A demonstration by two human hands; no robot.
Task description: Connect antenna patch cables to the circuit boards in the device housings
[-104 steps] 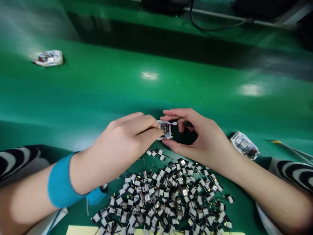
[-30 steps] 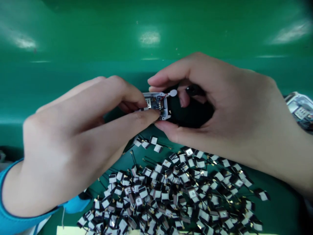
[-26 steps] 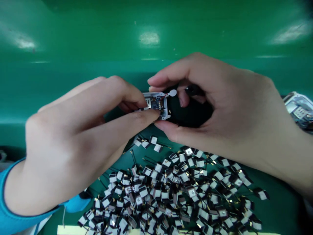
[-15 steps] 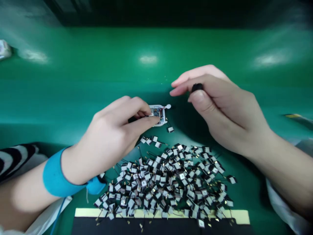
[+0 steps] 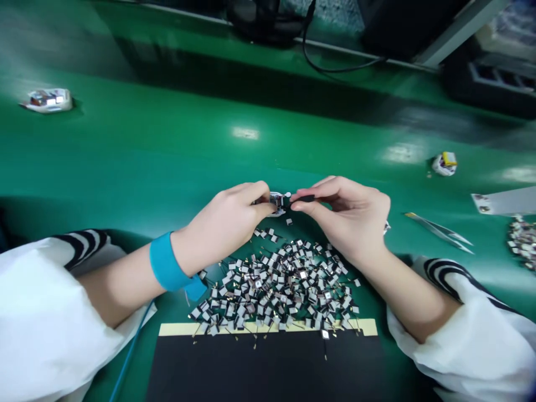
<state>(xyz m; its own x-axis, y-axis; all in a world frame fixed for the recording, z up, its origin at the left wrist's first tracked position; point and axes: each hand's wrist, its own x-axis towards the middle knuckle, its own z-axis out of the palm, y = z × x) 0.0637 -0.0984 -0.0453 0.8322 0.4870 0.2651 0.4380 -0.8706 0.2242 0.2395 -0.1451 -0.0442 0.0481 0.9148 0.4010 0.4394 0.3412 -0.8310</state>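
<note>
My left hand, with a blue band at the wrist, pinches the left side of a small white-framed circuit device. A round white disc sits at the device's upper right corner. Between the thumb and fingers of my right hand is a slim black tool, its end close to the device's right edge; whether it touches is hard to tell. Below both hands lies a large pile of small grey-and-black square parts with thin leads.
Tweezers lie at the right, near a grey strip and another heap of parts. White devices rest at far left and upper right. A black mat is in front; a black cable runs at the back.
My right hand has come left and down to the device, with the black tool now pointing at it. My left hand still holds the device. The view has shifted and takes in more of the table.
</note>
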